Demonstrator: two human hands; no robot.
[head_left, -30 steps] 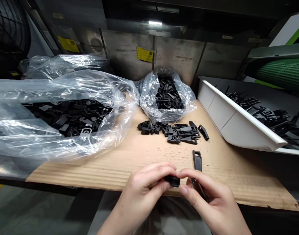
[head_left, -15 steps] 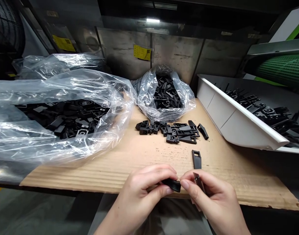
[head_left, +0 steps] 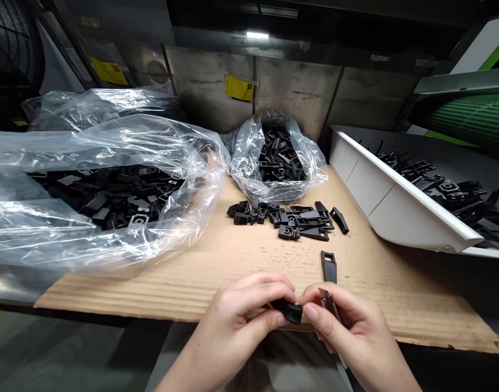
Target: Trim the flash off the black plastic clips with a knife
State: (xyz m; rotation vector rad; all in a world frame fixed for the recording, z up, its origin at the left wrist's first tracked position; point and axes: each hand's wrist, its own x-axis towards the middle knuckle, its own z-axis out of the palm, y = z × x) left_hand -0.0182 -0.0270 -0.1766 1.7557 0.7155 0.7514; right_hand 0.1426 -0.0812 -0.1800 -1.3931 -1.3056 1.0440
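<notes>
My left hand (head_left: 241,321) pinches a small black plastic part (head_left: 291,311) between thumb and fingers, just above the front edge of a corrugated cardboard sheet (head_left: 151,288). My right hand (head_left: 356,326) holds what looks like a small knife with a metal blade (head_left: 327,298), its tip almost touching the part. A flat black plastic piece (head_left: 328,267) with a slot lies on the cardboard just above my right hand. Further back, a loose pile of similar black parts (head_left: 282,220) sits on the sheet.
Open clear plastic bags of black parts stand at the left (head_left: 102,196) and back centre (head_left: 274,158), with another bag (head_left: 98,103) behind. A white bin (head_left: 408,209) holding black parts sits at the right. Metal panels (head_left: 298,87) form the back wall.
My hands have drawn slightly closer, and the blade now sits nearer the black part. The part stays in my left hand. The view has shifted only a little.
</notes>
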